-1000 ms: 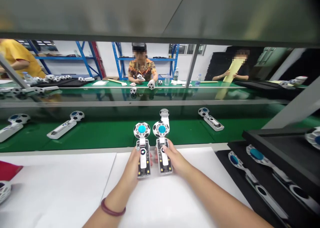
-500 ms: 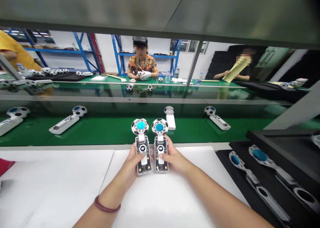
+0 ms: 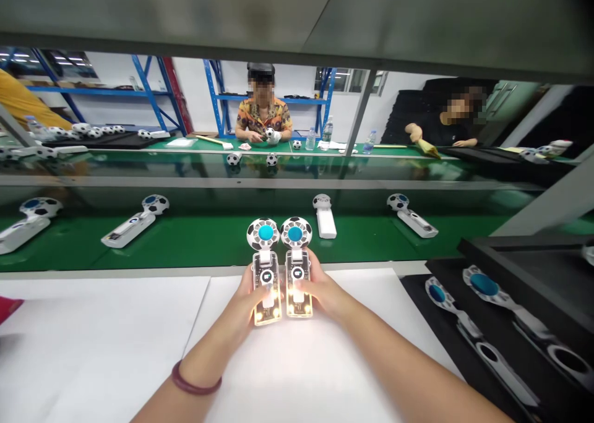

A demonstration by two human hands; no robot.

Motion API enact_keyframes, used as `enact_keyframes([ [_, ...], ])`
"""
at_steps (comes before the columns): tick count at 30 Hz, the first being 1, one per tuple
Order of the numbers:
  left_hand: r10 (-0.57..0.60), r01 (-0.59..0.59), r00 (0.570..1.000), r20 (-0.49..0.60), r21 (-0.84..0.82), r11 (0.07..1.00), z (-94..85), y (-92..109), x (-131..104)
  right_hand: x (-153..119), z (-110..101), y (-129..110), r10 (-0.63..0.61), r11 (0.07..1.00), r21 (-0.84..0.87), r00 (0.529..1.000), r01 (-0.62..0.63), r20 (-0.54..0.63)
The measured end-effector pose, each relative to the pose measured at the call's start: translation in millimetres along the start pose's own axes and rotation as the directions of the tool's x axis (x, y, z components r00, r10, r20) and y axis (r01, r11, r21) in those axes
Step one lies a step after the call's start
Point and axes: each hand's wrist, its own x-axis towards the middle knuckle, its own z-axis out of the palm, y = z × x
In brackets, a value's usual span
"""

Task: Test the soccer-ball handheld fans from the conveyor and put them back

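Above the white sheet (image 3: pixel 278 380) at the near edge of the green belt (image 3: pixel 204 250), I have two gadgets raised side by side, round heads up. My left hand (image 3: pixel 239 305) is closed around the left gadget (image 3: pixel 268 315) and my right hand (image 3: pixel 327 293) around the right gadget (image 3: pixel 299 307), each thumb over the front. To handle this step well, I'd match both grips, press with the thumb pads alone and tilt the faces towards the camera so that neither small round display is covered. I'd also leave a little room between the heads; I can't tell whether their rims touch. The bodies look like clear, hard plastic over dark circuitry, slim and round-cornered, with warm light glowing at their lower ends and a smooth white strip down the middle. The heads are black-and-white like footballs, with radial slots around glossy blue discs.
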Motion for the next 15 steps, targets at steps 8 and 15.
enact_keyframes([
  [8, 0.013, -0.013, 1.000, 0.011, -0.003, 1.000, 1.2, -1.2, -0.1, 1.2, -1.4, 1.3, -0.007, 1.000, -0.024, 1.000, 0.007, -0.018],
  [15, 0.025, -0.025, 1.000, -0.004, -0.011, 1.000, 1.6, -2.3, -0.4, 0.9, -2.4, 1.5, -0.017, 0.997, -0.077, 1.000, 0.016, -0.011],
])
